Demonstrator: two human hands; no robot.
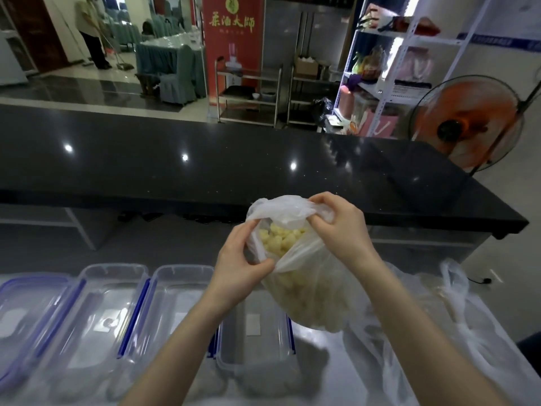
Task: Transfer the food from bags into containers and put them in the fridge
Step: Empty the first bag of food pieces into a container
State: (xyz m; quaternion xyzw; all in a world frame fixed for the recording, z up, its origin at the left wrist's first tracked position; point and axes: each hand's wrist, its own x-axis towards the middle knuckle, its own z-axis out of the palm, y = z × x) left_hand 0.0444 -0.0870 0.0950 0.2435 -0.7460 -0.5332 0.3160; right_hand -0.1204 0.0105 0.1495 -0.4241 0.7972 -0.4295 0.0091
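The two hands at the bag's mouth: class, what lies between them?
In the head view, between the left hand and right hand lies the open mouth of the plastic bag, showing pale yellow food pieces inside.

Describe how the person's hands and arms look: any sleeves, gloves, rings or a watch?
Both the left hand and the right hand are bare, with no gloves. No ring, watch or bracelet shows on either. Both forearms are uncovered down to the frame's lower edge, so no sleeve is in view. Fingernails look short and unpainted.

We're in a restaurant's back area. We see cloth-covered banquet tables (168, 55), a red banner (233, 39), steel racks (248, 95) and a stocked shelf (380, 68).
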